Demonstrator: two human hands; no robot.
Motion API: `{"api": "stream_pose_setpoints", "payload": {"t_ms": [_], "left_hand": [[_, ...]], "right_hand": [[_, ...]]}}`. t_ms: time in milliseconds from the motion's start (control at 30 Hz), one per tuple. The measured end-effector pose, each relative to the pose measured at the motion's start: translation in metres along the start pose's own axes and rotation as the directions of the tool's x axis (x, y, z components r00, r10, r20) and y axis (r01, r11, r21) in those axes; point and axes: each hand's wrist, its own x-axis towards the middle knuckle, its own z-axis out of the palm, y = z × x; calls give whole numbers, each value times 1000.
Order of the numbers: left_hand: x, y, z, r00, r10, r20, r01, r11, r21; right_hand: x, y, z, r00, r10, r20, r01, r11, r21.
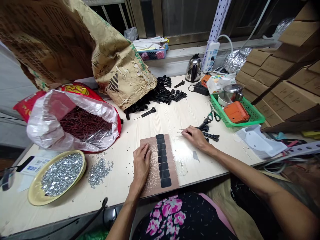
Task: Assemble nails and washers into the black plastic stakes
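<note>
My left hand (141, 163) rests on the left part of a brown board (174, 173), fingers bent and drawn together; what lies under the fingertips is hidden. Down the board runs a column of several flat black rounded pieces (163, 166). Small pale specks cover the board's surface left of them. To the right of the board, my right hand (196, 138) is closed at the fingertips around a thin metal pin (180, 130). Beside and beyond that hand lie a few black plastic pieces (212, 136) with long narrow stems.
At left stand a yellow bowl (32, 195) of metal washers, a loose washer pile (100, 171) and a red-and-white bag (40, 116) of nails. A paper sack (125, 73) spills black pieces (162, 93). Rightward are scissors (214, 115), a green basket (255, 116), a kettle (193, 68) and cartons (292, 100).
</note>
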Motion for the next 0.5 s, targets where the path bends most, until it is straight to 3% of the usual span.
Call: {"api": "stream_pose_setpoints", "payload": {"t_ms": [100, 233, 500], "left_hand": [[0, 0, 0, 1000, -9, -5, 9, 1000, 1], [0, 1, 0, 1000, -2, -12, 2, 1000, 6], [-1, 2, 0, 1000, 2, -14, -2, 1000, 7]], "right_hand": [[2, -12, -3, 990, -124, 66, 126, 991, -38], [-4, -40, 10, 941, -283, 186, 305, 946, -105], [12, -45, 23, 908, -359, 216, 393, 908, -143]]}}
